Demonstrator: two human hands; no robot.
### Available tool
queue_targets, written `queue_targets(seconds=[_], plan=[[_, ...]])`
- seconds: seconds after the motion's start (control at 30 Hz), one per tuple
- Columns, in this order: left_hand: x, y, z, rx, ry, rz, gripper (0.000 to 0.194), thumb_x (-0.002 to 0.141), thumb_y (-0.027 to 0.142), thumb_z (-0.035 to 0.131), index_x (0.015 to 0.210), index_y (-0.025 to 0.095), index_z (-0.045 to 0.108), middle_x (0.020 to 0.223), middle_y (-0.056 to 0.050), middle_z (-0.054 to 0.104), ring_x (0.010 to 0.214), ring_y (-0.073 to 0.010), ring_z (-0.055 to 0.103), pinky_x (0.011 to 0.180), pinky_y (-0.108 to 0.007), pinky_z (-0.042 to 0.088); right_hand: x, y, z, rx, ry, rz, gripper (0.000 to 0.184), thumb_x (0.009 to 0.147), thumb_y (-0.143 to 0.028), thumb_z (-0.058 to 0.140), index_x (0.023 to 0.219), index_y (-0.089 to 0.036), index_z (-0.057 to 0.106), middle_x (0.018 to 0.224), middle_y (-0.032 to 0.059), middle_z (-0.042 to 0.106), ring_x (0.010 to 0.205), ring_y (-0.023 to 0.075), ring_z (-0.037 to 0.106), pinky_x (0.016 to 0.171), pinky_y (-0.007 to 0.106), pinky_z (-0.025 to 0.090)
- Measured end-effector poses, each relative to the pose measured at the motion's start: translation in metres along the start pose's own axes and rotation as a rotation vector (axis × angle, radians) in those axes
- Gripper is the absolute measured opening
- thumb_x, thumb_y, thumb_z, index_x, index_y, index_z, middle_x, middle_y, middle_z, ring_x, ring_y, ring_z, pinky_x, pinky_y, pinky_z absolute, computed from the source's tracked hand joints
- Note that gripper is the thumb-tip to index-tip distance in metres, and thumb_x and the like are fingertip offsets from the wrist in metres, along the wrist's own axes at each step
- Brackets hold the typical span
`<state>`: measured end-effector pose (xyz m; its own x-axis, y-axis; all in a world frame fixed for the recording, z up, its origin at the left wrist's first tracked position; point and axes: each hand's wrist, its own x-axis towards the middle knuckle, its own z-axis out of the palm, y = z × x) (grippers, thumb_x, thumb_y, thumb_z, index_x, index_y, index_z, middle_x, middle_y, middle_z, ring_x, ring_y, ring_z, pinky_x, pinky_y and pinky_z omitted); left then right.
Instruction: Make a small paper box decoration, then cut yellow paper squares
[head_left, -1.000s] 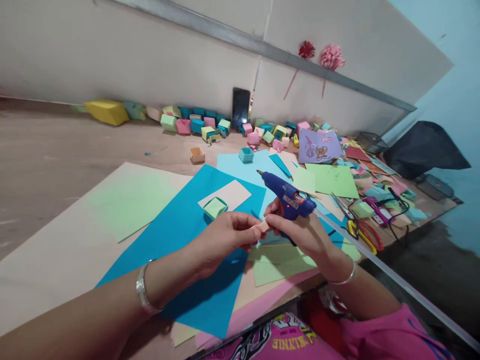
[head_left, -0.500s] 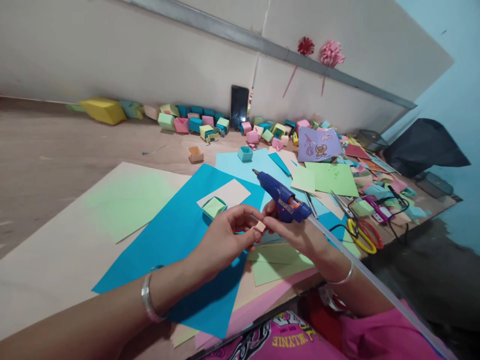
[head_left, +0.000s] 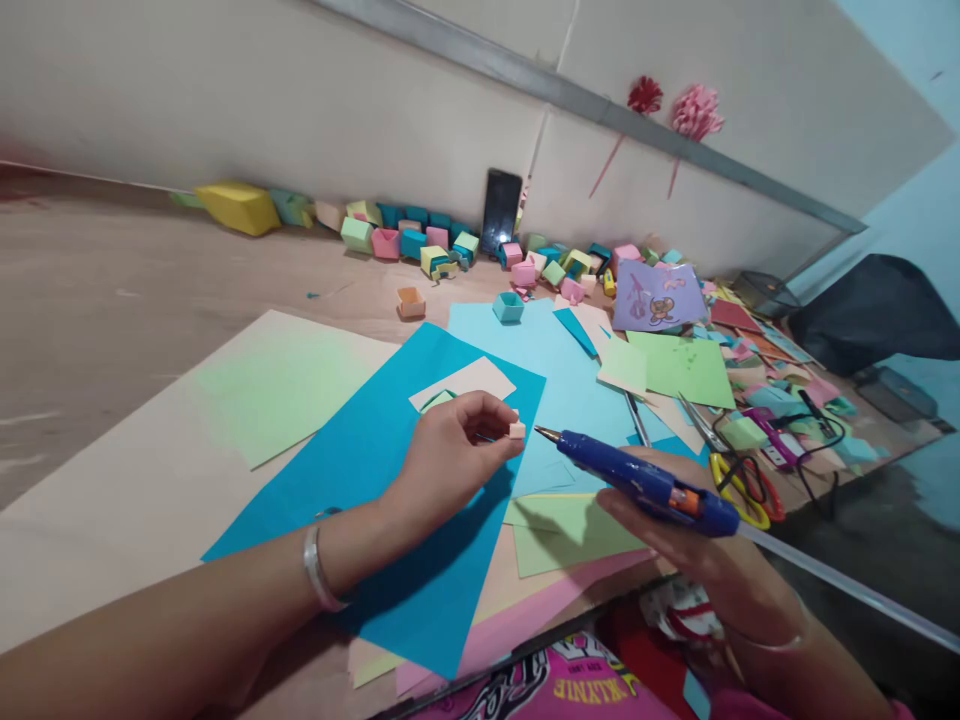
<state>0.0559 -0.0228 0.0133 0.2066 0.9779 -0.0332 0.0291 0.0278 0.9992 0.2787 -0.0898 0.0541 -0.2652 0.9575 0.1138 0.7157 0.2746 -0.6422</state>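
Note:
My left hand (head_left: 454, 450) pinches a small cream folded paper piece (head_left: 517, 430) between thumb and fingertips. Facing it from the right is the metal nozzle of a blue glue gun (head_left: 637, 478), a short gap from the paper. My right hand (head_left: 675, 520) is wrapped round the glue gun, and a long clear glue stick (head_left: 840, 580) trails out of its back end. Behind my left hand a green paper box (head_left: 439, 400) is mostly hidden. It rests by a cream paper strip (head_left: 487, 372) on a blue sheet (head_left: 405, 590).
Several folded paper boxes (head_left: 412, 243) line the wall, with a phone (head_left: 501, 212) leaning there. An orange box (head_left: 411, 303) and a turquoise box (head_left: 508, 307) stand apart. Scissors (head_left: 739, 490), a purple card (head_left: 660, 297) and paper scraps crowd the right side.
My right hand has come away from the paper piece and moved right and down. The glue gun now points its nozzle at the piece, which stays in my left hand.

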Motion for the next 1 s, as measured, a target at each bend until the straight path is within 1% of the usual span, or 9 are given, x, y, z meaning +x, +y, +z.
queue_targets(seconds=[0.1, 0.23, 0.37, 0.5, 0.63, 0.73, 0.83, 0.9, 1.0], plan=[[0.0, 0.002, -0.002, 0.163, 0.037, 0.124, 0.008, 0.071, 0.024, 0.073, 0.07, 0.019, 0.067, 0.073, -0.003, 0.073, 0.065, -0.0145, 0.066, 0.059, -0.025, 0.053, -0.002, 0.004, 0.006, -0.013, 0.002, -0.028, 0.03, 0.088, -0.027, 0.053, 0.061, -0.023, 0.04, 0.057, -0.0027, 0.044, 0.05, 0.011, 0.044, 0.047, 0.026, 0.034], [-0.002, 0.002, -0.005, 0.348, 0.067, 0.289, 0.006, 0.075, 0.023, 0.071, 0.071, 0.02, 0.069, 0.076, -0.002, 0.075, 0.067, -0.0142, 0.067, 0.056, -0.023, 0.051, -0.002, 0.01, 0.013, -0.064, -0.016, -0.076, 0.032, 0.089, -0.025, 0.052, 0.06, -0.022, 0.038, 0.056, -0.003, 0.044, 0.051, 0.0109, 0.044, 0.049, 0.027, 0.033], [-0.002, -0.002, -0.008, 0.455, 0.074, 0.387, 0.006, 0.079, 0.021, 0.068, 0.072, 0.021, 0.068, 0.077, -0.001, 0.075, 0.067, -0.0137, 0.066, 0.057, -0.024, 0.05, -0.001, 0.009, 0.014, -0.064, -0.011, -0.095, 0.034, 0.09, -0.024, 0.051, 0.06, -0.023, 0.036, 0.056, -0.0037, 0.042, 0.05, 0.0105, 0.04, 0.049, 0.027, 0.031], [-0.001, -0.006, -0.01, 0.545, 0.065, 0.439, 0.006, 0.08, 0.021, 0.068, 0.074, 0.021, 0.068, 0.078, -0.001, 0.076, 0.066, -0.0143, 0.066, 0.061, -0.027, 0.049, 0.001, 0.006, 0.015, -0.035, -0.01, -0.054, 0.035, 0.091, -0.026, 0.051, 0.06, -0.024, 0.033, 0.056, -0.0035, 0.041, 0.051, 0.012, 0.041, 0.05, 0.029, 0.032], [-0.001, -0.007, -0.012, 0.629, 0.043, 0.477, 0.006, 0.082, 0.024, 0.066, 0.078, 0.022, 0.069, 0.08, -0.002, 0.076, 0.07, -0.0162, 0.067, 0.066, -0.028, 0.047, 0.003, 0.004, 0.017, -0.016, -0.026, -0.025, 0.035, 0.09, -0.027, 0.051, 0.06, -0.024, 0.034, 0.056, -0.0026, 0.042, 0.052, 0.0136, 0.041, 0.051, 0.03, 0.033], [-0.002, -0.006, -0.012, 0.655, 0.046, 0.49, 0.008, 0.083, 0.024, 0.064, 0.077, 0.022, 0.07, 0.08, -0.002, 0.077, 0.071, -0.0166, 0.067, 0.067, -0.028, 0.046, 0.003, 0.005, 0.017, -0.008, -0.026, -0.01, 0.036, 0.09, -0.028, 0.051, 0.059, -0.024, 0.034, 0.055, -0.0028, 0.041, 0.052, 0.0131, 0.04, 0.05, 0.03, 0.032], [-0.002, -0.005, -0.011, 0.656, 0.048, 0.485, 0.011, 0.083, 0.026, 0.063, 0.076, 0.022, 0.07, 0.078, -0.002, 0.076, 0.069, -0.0164, 0.066, 0.067, -0.029, 0.044, 0.002, 0.007, 0.017, -0.005, -0.037, 0.021, 0.035, 0.089, -0.027, 0.053, 0.059, -0.024, 0.036, 0.056, -0.0029, 0.043, 0.052, 0.0127, 0.04, 0.05, 0.029, 0.032], [-0.002, -0.005, -0.011, 0.646, 0.04, 0.466, 0.013, 0.083, 0.027, 0.063, 0.074, 0.022, 0.071, 0.077, -0.003, 0.076, 0.07, -0.0177, 0.066, 0.067, -0.03, 0.044, 0.001, 0.007, 0.016, 0.006, -0.05, 0.013, 0.033, 0.088, -0.026, 0.054, 0.06, -0.024, 0.038, 0.057, -0.0029, 0.044, 0.052, 0.0128, 0.041, 0.05, 0.029, 0.032], [-0.002, -0.005, -0.011, 0.62, 0.028, 0.455, 0.011, 0.082, 0.026, 0.063, 0.074, 0.023, 0.071, 0.078, -0.004, 0.077, 0.077, -0.0205, 0.069, 0.07, -0.031, 0.045, 0.001, 0.006, 0.016, 0.038, -0.053, -0.04, 0.033, 0.088, -0.025, 0.054, 0.059, -0.024, 0.039, 0.056, -0.0032, 0.042, 0.052, 0.0129, 0.041, 0.051, 0.03, 0.031]])
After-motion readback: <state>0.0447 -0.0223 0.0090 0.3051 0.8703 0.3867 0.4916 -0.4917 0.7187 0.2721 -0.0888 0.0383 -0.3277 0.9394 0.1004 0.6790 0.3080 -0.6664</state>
